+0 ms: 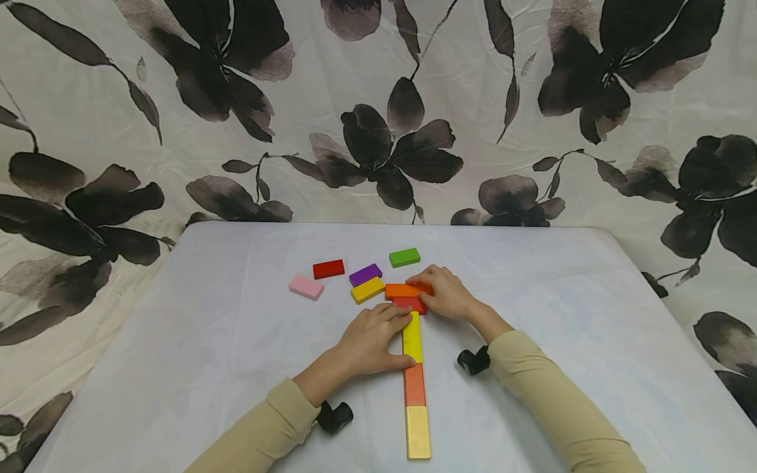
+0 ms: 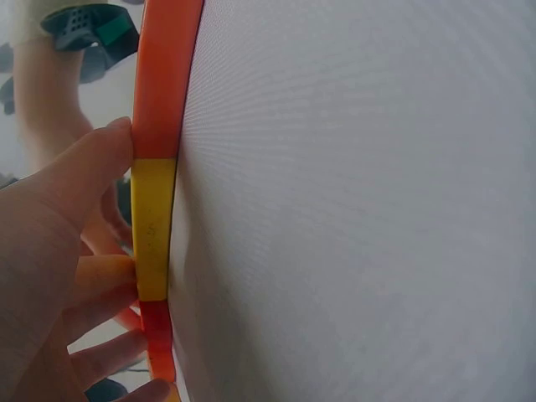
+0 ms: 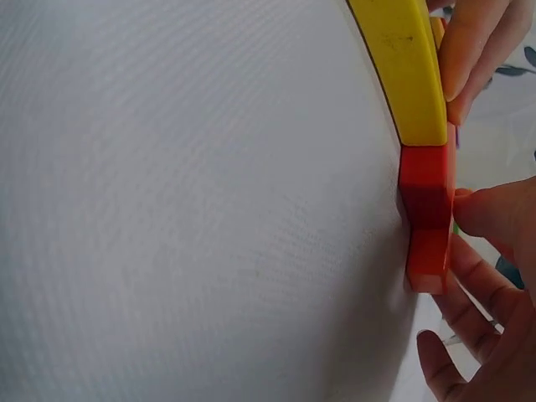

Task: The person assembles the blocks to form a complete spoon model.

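Note:
A row of wooden blocks runs away from me: a pale yellow block [image 1: 418, 433], a salmon-orange block [image 1: 414, 386] and a bright yellow block [image 1: 413, 345]. A red block [image 1: 408, 304] lies crosswise at the far end, and an orange block [image 1: 397, 292] lies against its far side. With fairly straight fingers, my left hand [image 1: 371, 338] touches the yellow and red blocks, its thumb at the yellow–salmon joint. My right hand [image 1: 446, 292] pinches the orange block near its right end, thumb by the red block. Its fingers partly cover that end.
Beyond the row lie a yellow block [image 1: 368, 290], a purple block [image 1: 365, 274], a dark red block [image 1: 328, 269], a pink block [image 1: 306, 287] and a green block [image 1: 405, 257]. The white table [image 1: 236, 276] backs onto a floral cloth [image 1: 284, 138].

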Action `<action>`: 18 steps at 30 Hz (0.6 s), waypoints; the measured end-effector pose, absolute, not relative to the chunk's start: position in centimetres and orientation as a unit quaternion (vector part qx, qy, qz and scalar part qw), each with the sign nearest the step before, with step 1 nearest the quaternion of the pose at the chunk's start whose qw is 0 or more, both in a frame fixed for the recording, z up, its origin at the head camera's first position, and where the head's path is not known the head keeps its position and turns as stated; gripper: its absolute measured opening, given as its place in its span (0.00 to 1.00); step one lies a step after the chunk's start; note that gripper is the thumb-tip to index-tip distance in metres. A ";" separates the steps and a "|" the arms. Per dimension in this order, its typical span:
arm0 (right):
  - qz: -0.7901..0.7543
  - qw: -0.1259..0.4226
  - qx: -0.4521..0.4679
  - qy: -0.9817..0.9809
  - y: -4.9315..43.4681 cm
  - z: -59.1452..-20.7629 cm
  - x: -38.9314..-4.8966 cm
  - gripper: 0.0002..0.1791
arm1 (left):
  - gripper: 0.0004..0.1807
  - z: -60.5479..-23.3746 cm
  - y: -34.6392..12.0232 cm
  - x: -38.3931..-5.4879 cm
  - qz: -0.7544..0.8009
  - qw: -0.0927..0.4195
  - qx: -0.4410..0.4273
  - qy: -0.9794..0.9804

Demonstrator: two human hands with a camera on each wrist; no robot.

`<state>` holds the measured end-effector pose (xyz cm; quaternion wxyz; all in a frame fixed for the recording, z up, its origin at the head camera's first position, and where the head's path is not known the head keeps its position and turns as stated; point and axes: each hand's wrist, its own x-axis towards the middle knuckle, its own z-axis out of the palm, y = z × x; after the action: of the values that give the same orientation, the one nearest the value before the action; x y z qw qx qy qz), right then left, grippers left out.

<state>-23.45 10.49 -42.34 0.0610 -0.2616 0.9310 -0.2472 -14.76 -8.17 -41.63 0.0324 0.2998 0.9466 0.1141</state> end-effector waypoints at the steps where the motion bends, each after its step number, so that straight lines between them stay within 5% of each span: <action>1: -0.248 0.063 -0.261 0.931 10.5 -42.4 -23.5 0.18 | 0.41 -41.6 -8.2 -14.8 0.114 0.032 0.300 0.947; 18: -0.276 0.079 -0.256 0.923 12.1 -43.0 -23.8 0.18 | 0.40 -41.7 -8.3 -14.8 0.121 0.029 0.305 0.944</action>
<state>-23.84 12.15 -43.02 0.0792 -0.2565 0.9230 -0.2758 -14.75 -8.32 -41.66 0.0285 0.3047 0.9442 0.1214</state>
